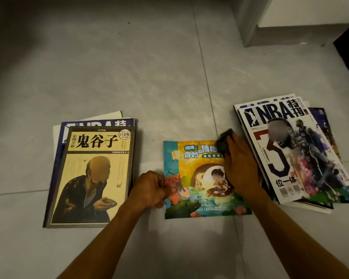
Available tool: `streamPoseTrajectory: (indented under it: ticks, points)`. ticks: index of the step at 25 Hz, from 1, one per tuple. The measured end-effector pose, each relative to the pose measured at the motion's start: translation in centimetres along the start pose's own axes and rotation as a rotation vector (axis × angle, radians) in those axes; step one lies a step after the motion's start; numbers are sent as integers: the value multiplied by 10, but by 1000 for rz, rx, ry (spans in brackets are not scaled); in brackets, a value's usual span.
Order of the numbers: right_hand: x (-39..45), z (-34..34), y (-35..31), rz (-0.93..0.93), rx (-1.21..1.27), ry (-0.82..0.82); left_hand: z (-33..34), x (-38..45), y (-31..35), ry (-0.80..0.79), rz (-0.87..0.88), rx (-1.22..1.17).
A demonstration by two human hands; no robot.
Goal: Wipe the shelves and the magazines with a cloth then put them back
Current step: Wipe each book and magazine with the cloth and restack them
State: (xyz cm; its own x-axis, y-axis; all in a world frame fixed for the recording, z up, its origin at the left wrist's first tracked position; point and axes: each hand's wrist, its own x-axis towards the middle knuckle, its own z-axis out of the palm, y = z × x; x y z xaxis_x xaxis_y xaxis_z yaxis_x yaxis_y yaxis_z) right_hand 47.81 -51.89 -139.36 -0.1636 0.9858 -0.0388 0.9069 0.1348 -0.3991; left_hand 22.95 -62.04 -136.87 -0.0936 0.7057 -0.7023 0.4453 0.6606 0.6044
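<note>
Magazine: the colourful children's magazine (199,182) lay flat on the floor (129,77), between two stacks, front cover up.
Cloth: a dark cloth (224,141) sat bunched at the cover's upper right corner, pressed down under the right hand.
Right hand: the right hand (241,168) lay palm-down over the cloth and the cover's right side, fingers bent round the wad and holding it.
Left hand: the left hand (153,189) pinched the cover's left edge, fingers curled, pinning it to the floor.
Left stack: the left stack (93,178) stood just beside the left hand, a thick book on top.
Right stack: the right stack (294,154), fanned out loosely, lay just beside the right hand, an NBA issue uppermost.
Shelf: only a pale corner (254,27) showed at the top right; whether it was the shelf could not be told.
Doing it well: the wipe probably wanted long, light strokes away from the pinned edge, so the thin cover would not buckle; the left pinch should hold firm, and the corners deserved a pass too.
</note>
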Motion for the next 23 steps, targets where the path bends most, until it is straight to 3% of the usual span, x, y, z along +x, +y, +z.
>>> streamPoseTrajectory:
  ticks: [6,9,13,15,17,20,23]
  points:
    - [-145,6,-3,-14,-176,-26,0,1,-2,0,27,43]
    - [-124,24,-39,91,-198,-128,1,2,-1,-1,16,80]
    - [-90,44,-116,-172,-46,-186,4,-14,1,96,124,177]
    - [-88,42,-103,-298,64,-165,10,-20,-3,138,187,127]
    - [-80,32,-76,-372,-11,-121,16,-30,-6,183,166,-45]
    - [-52,2,-54,-177,65,-59,29,-40,2,297,169,-237]
    - [-30,-51,-82,-135,308,138,25,-55,31,471,318,-164]
